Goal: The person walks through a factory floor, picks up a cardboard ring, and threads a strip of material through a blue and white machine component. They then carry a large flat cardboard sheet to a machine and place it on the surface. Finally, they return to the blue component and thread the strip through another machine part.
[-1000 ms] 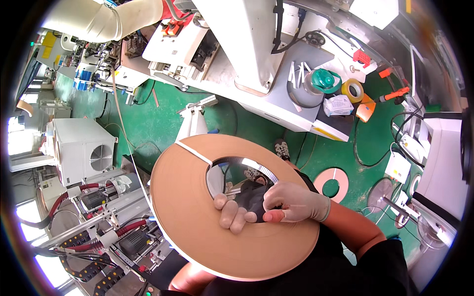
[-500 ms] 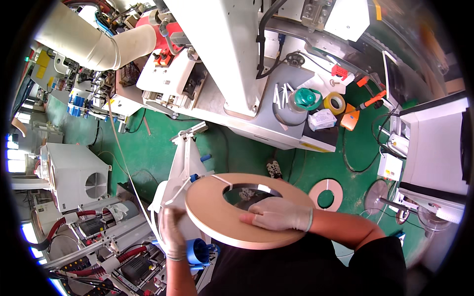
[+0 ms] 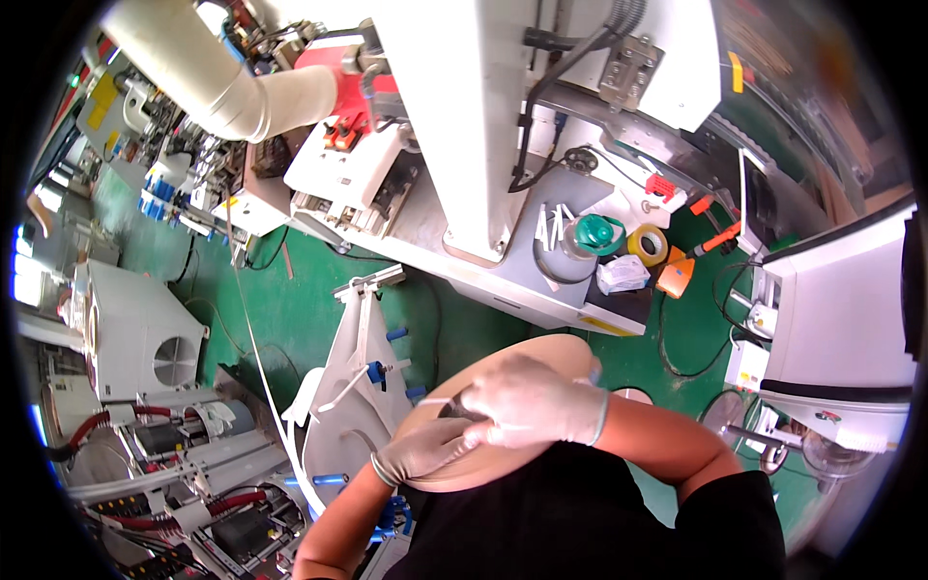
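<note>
A large flat coil of tan strip (image 3: 488,467) is held tilted close against my body, its middle hole partly covered by my hands. My gloved right hand (image 3: 536,401) lies across the hole, fingers curled at its edge and gripping the coil. From the lower left, my gloved left hand (image 3: 425,452) holds the coil's near-left side, thumb and fingers pressed on its face. Its fingertips meet those of the right hand. Just beyond the coil to the left is a white machine arm (image 3: 353,333) with blue rollers.
A workbench (image 3: 464,280) runs across ahead, bearing a jar with a green lid (image 3: 596,234), a yellow tape roll (image 3: 648,245) and a white column (image 3: 449,126). White cabinets stand left (image 3: 140,329) and right (image 3: 841,309). A pale strip (image 3: 259,353) stretches down the left side.
My left hand has come from the left onto the coil. The coil has tilted more steeply, and my right hand has shifted over its hole. The view has turned slightly.
</note>
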